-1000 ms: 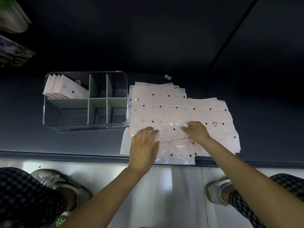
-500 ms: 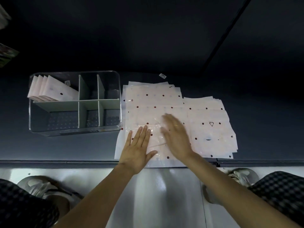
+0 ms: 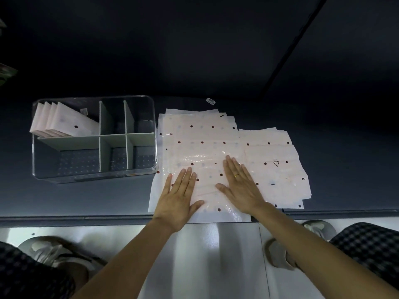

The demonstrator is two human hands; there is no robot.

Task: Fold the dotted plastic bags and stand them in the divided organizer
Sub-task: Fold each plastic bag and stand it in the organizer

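Both palms were down flat: left hand (image 3: 180,195) and right hand (image 3: 241,186) pressed the dotted bag (image 3: 207,169) at centre frame, fingers straight, grasping nothing.

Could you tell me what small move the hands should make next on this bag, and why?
Probably fold the flattened bag over once more. Both the left hand and right hand lie flat on it, holding nothing, and it looks much wider than the folded bags standing in the organizer.
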